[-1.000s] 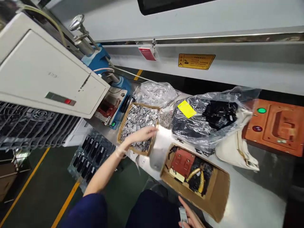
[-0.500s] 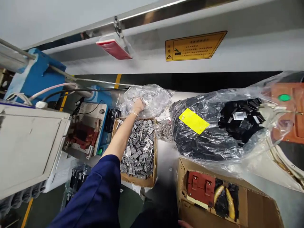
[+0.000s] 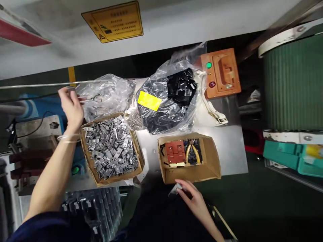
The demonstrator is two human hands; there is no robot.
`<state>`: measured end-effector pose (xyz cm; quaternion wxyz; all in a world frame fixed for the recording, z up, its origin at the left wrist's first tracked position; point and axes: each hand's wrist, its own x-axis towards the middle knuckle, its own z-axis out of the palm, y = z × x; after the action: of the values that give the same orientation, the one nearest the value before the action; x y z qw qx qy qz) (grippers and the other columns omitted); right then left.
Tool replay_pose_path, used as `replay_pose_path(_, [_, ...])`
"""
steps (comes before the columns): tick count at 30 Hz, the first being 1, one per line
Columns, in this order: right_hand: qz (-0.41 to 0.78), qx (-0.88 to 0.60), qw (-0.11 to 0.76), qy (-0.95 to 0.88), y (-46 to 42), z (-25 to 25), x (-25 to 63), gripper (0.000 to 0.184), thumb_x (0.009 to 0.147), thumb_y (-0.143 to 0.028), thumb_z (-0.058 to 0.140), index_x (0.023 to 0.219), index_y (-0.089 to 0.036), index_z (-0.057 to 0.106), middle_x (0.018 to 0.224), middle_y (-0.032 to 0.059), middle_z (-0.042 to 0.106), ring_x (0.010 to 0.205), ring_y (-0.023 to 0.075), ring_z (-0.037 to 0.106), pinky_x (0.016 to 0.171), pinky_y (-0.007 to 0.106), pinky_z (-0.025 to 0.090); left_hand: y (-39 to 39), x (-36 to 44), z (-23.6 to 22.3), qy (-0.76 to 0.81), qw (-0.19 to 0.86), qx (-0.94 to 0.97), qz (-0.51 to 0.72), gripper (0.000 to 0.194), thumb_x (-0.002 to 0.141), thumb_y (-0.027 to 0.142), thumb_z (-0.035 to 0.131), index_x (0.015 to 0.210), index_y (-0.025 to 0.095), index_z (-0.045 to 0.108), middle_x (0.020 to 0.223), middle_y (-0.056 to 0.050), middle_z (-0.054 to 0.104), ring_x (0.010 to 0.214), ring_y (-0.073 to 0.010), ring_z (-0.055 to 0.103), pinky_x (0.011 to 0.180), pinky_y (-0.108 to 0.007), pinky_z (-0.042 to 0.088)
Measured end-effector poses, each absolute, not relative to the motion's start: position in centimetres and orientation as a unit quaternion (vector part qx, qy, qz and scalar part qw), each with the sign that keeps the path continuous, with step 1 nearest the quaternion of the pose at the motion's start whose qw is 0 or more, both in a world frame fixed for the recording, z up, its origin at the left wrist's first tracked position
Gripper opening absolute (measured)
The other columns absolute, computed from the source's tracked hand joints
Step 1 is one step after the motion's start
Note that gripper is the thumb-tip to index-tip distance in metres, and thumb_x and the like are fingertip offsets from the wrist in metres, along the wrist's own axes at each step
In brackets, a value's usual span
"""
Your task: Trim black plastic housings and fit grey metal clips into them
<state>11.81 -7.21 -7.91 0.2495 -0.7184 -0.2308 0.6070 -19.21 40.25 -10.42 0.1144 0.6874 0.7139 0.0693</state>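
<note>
Two bare hands at the bench. The right hand has thumb and fingers pinched on a small grey piece, edges blurred, held just below the open-topped brown cardboard box. In that box: a flat reddish-brown block with raised details and metal pliers with curved yellow handles.

The left hand is up beside a crinkled, see-through plastic bag. Its fingers are curled; something greyish shows at the tips (can't tell from here if it's gripped).

Below that bag, a shallow cardboard tray is heaped with hard-edged, oblong grey parts. To its right, a big glossy clear bag full of black pieces, flat yellow label on top. Farther right, a boxy orange housing with a round green button. All on smooth, shiny sheet metal.
</note>
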Motion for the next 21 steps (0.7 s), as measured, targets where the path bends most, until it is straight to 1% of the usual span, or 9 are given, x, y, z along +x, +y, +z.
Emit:
replay_pose_path(1, [0.595, -0.724, 0.246, -0.249, -7.1, -8.0, 13.0, 0.040, 0.091, -0.056, 0.062, 0.110, -0.023, 0.077, 0.104, 0.0096, 0.075, 0.093, 0.0224, 0.073, 0.086, 0.030, 0.059, 38.5, -18.9, -8.9, 0.708, 0.143, 0.684, 0.107, 0.029, 0.108, 0.021, 0.021, 0.135, 0.012, 0.029, 0.109, -0.007, 0.056, 0.079, -0.0149, 0.063, 0.067, -0.027, 0.052])
replay_pose_path(3, [0.564, -0.736, 0.233, -0.293, -6.4, -8.6, 15.6, 0.039, 0.093, -0.054, 0.059, 0.112, -0.024, 0.077, 0.112, 0.0096, 0.075, 0.106, 0.0257, 0.071, 0.093, 0.034, 0.058, 33.9, -17.9, -6.0, 0.665, 0.268, 0.676, 0.171, 0.033, 0.107, 0.029, 0.035, 0.138, 0.020, 0.039, 0.095, 0.000, 0.052, 0.068, -0.0140, 0.055, 0.063, -0.026, 0.049])
replay_pose_path(6, [0.513, -0.737, 0.211, -0.386, -4.6, -11.0, 19.1, 0.037, 0.098, -0.049, 0.054, 0.117, -0.024, 0.074, 0.117, 0.0097, 0.074, 0.106, 0.0266, 0.072, 0.092, 0.036, 0.058, 25.1, -15.0, -2.8, 0.610, 0.481, 0.626, 0.068, 0.048, 0.108, 0.031, 0.037, 0.156, 0.025, 0.030, 0.080, 0.001, 0.053, 0.064, -0.0171, 0.053, 0.068, -0.033, 0.050])
replay_pose_path(7, [0.495, -0.731, 0.199, -0.426, -3.7, -12.2, 19.9, 0.036, 0.100, -0.045, 0.051, 0.119, -0.023, 0.073, 0.116, 0.0099, 0.075, 0.104, 0.0261, 0.072, 0.088, 0.035, 0.059, 22.1, -13.6, -2.1, 0.586, 0.512, 0.626, 0.048, 0.048, 0.108, 0.030, 0.035, 0.156, 0.026, 0.031, 0.082, 0.000, 0.053, 0.064, -0.0169, 0.053, 0.071, -0.035, 0.052])
replay_pose_path(10, [0.452, -0.691, 0.171, -0.538, -1.0, -15.7, 21.2, 0.034, 0.103, -0.033, 0.044, 0.119, -0.019, 0.069, 0.108, 0.0109, 0.076, 0.094, 0.0249, 0.073, 0.079, 0.034, 0.060, 14.3, -9.0, -1.6, 0.509, 0.552, 0.660, -0.023, 0.048, 0.102, 0.014, 0.032, 0.139, 0.028, 0.059, 0.109, -0.008, 0.049, 0.081, -0.0177, 0.057, 0.072, -0.033, 0.057])
replay_pose_path(11, [0.444, -0.675, 0.167, -0.565, -0.2, -16.7, 21.3, 0.033, 0.103, -0.030, 0.043, 0.118, -0.018, 0.069, 0.107, 0.0111, 0.075, 0.094, 0.0253, 0.073, 0.081, 0.036, 0.059, 12.3, -7.5, -1.9, 0.488, 0.562, 0.667, -0.039, 0.055, 0.097, 0.006, 0.031, 0.137, 0.027, 0.061, 0.113, -0.010, 0.048, 0.085, -0.0181, 0.058, 0.070, -0.031, 0.058])
replay_pose_path(14, [0.434, -0.628, 0.171, -0.623, 1.8, -18.9, 21.2, 0.029, 0.100, -0.024, 0.044, 0.112, -0.019, 0.070, 0.112, 0.0121, 0.073, 0.105, 0.0268, 0.068, 0.095, 0.041, 0.054, 8.3, -3.2, -4.0, 0.411, 0.520, 0.741, -0.104, 0.070, 0.085, -0.008, 0.031, 0.142, 0.022, 0.056, 0.125, -0.012, 0.050, 0.109, -0.0212, 0.060, 0.092, -0.035, 0.057])
replay_pose_path(18, [0.417, -0.588, 0.163, -0.673, 3.2, -20.5, 20.9, 0.028, 0.098, -0.020, 0.045, 0.108, -0.019, 0.072, 0.115, 0.0118, 0.070, 0.108, 0.0261, 0.064, 0.097, 0.039, 0.052, 6.5, 0.4, -7.9, 0.390, 0.405, 0.806, -0.185, 0.072, 0.084, -0.011, 0.032, 0.151, 0.015, 0.042, 0.135, -0.017, 0.056, 0.117, -0.0265, 0.064, 0.100, -0.041, 0.056])
replay_pose_path(21, [0.403, -0.579, 0.147, -0.694, 3.7, -20.8, 21.0, 0.027, 0.100, -0.021, 0.048, 0.113, -0.020, 0.071, 0.113, 0.0101, 0.071, 0.105, 0.0252, 0.063, 0.094, 0.037, 0.052, 6.4, 1.9, -10.5, 0.398, 0.326, 0.838, -0.183, 0.073, 0.084, -0.012, 0.031, 0.155, 0.007, 0.030, 0.150, -0.019, 0.049, 0.136, -0.0241, 0.052, 0.114, -0.036, 0.046])
